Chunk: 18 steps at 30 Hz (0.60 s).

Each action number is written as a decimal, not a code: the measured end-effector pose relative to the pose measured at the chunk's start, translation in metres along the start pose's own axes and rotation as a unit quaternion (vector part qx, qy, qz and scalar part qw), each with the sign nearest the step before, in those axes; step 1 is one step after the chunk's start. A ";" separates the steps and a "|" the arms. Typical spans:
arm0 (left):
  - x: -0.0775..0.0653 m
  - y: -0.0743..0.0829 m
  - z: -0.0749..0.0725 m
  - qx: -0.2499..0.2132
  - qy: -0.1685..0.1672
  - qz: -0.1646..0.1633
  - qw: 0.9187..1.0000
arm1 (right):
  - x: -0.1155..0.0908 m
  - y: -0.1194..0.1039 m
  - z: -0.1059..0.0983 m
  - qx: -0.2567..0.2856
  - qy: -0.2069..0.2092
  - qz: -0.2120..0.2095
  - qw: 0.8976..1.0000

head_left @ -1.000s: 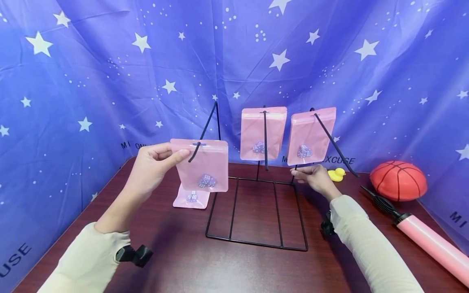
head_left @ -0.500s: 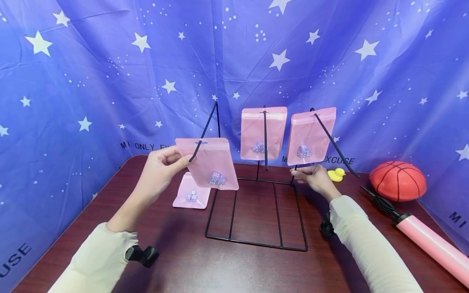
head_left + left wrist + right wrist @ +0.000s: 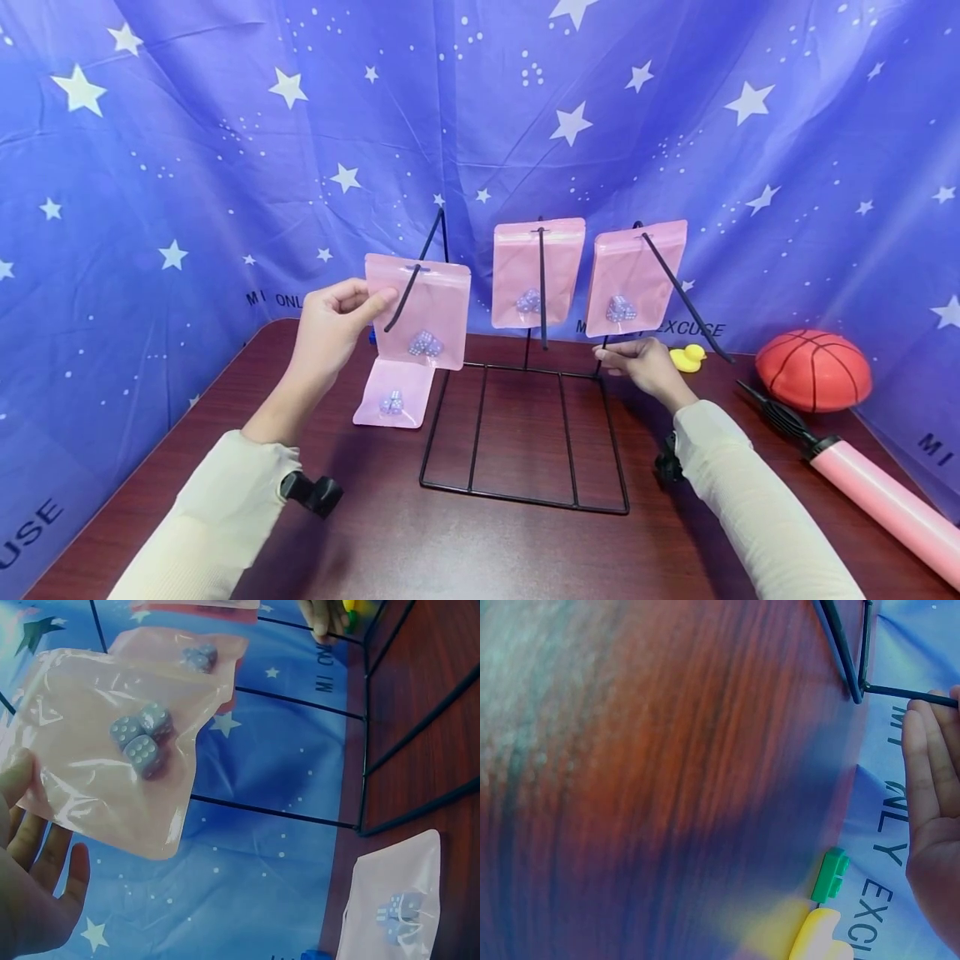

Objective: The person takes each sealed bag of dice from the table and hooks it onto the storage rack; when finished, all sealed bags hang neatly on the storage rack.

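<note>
My left hand (image 3: pixel 330 333) pinches the left edge of a pink zip bag (image 3: pixel 442 308) with dice inside. A black prong of the wire display rack (image 3: pixel 576 505) runs through the bag's hang slot, its free end in front of the bag. With thumb and fingers my right hand (image 3: pixel 645 367) holds the rack's right upright, low down; in the right wrist view the fingers (image 3: pixel 922 761) lie at that bar. Like bags hang on the middle prong (image 3: pixel 513 267) and the right prong (image 3: pixel 617 267). Another pink dice bag (image 3: pixel 375 408) lies on the table below my left hand.
A yellow rubber duck (image 3: pixel 687 359), a red ball (image 3: pixel 813 371) and a pink hand pump (image 3: pixel 885 500) are on the right of the table. A green toy brick (image 3: pixel 830 876) stands by the duck. A starry blue cloth (image 3: pixel 480 100) hangs behind.
My left hand has moved up and the bag in it has slid farther back along the left prong, after swinging right then left. The right hand stays on the upright.
</note>
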<state>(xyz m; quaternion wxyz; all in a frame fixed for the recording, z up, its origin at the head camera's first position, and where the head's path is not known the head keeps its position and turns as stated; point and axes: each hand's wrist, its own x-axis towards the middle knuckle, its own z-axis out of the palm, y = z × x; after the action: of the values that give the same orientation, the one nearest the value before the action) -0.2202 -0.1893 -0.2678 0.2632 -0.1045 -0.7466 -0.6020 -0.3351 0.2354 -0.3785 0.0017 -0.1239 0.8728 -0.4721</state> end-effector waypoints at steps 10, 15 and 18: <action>0.020 -0.001 0.013 0.010 0.050 -0.025 0.998 | -0.003 -0.003 0.000 0.017 0.003 -0.006 1.000; 0.031 -0.004 0.021 0.021 0.075 -0.027 0.997 | -0.003 -0.002 -0.001 0.006 -0.003 -0.011 1.000; 0.037 -0.006 0.026 0.029 0.092 -0.028 0.995 | -0.002 -0.002 -0.001 0.001 -0.007 -0.013 1.000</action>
<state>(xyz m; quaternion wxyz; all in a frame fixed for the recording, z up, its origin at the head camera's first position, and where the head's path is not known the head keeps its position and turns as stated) -0.2606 -0.1724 -0.2575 0.3168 -0.0204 -0.7388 -0.5945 -0.3327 0.2361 -0.3763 0.0015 -0.1386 0.8704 -0.4725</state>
